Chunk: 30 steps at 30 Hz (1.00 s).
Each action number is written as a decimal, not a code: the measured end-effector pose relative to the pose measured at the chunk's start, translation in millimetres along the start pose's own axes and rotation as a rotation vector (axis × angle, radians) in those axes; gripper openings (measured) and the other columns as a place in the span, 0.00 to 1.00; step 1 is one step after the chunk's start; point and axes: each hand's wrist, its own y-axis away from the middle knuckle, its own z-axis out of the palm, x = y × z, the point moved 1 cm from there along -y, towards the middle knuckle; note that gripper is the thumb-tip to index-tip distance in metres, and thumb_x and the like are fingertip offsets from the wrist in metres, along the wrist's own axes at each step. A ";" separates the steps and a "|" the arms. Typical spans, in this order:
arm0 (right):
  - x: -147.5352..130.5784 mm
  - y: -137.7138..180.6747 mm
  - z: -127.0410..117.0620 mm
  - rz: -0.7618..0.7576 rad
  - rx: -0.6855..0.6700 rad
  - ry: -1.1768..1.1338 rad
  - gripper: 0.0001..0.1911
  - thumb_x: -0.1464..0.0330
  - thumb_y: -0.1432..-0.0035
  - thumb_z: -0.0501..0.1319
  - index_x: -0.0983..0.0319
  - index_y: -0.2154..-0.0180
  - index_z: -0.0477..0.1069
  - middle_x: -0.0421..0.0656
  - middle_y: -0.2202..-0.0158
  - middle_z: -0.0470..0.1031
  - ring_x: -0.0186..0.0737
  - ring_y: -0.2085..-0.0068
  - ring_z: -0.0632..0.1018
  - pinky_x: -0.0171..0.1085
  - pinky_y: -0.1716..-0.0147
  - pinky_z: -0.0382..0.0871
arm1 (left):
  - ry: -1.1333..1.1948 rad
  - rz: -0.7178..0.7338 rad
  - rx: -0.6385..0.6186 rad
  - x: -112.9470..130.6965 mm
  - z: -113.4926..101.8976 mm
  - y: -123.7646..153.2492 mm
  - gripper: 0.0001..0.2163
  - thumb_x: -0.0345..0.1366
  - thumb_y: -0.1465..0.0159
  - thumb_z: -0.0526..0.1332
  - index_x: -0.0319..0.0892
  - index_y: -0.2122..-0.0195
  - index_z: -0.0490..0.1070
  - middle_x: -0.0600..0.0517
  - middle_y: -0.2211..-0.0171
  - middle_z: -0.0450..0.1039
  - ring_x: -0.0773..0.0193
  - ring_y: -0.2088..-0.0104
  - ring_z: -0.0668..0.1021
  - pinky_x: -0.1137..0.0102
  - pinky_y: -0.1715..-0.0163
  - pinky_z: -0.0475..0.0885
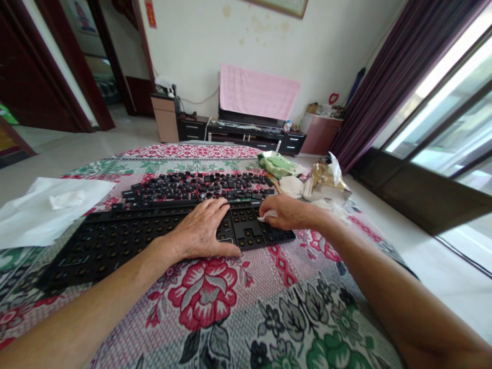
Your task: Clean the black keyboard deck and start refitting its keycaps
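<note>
A black keyboard (130, 238) with its keycaps off lies across the flowered tablecloth. My left hand (205, 230) rests on it right of the middle, fingers stretched out and the thumb at the front edge. Over the keyboard's right end, my right hand (286, 211) is closed on a white tissue (268, 215), which touches the keyboard near its back right corner. Just behind the keyboard, many loose black keycaps (184, 185) are spread in a wide heap.
On the left lies a white sheet (23, 215) with a crumpled tissue (67, 200) on it. Behind my right hand are a green packet (279, 164), crumpled white tissue (292, 187) and a gold tissue pack (326, 179). A pink cloth (257, 92) hangs over a screen beyond the table.
</note>
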 end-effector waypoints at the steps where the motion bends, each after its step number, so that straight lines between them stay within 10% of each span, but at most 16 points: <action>1: -0.6 -0.1 -0.7 0.011 -0.004 -0.003 0.13 0.73 0.50 0.54 0.61 0.63 0.73 0.45 0.63 0.75 0.38 0.62 0.73 0.36 0.60 0.64 | 0.004 0.000 0.003 0.0 0.0 -0.1 0.47 0.68 0.55 0.51 0.35 0.42 0.57 0.40 0.39 0.51 0.46 0.41 0.56 0.57 0.42 0.52; 30: 8.0 18.1 -4.8 0.252 -0.021 0.055 0.14 0.76 0.54 0.54 0.61 0.66 0.75 0.44 0.65 0.77 0.39 0.63 0.75 0.37 0.59 0.66 | 0.050 0.005 0.041 -2.6 3.8 -0.3 0.47 0.68 0.55 0.51 0.37 0.42 0.58 0.40 0.39 0.52 0.44 0.41 0.57 0.56 0.42 0.52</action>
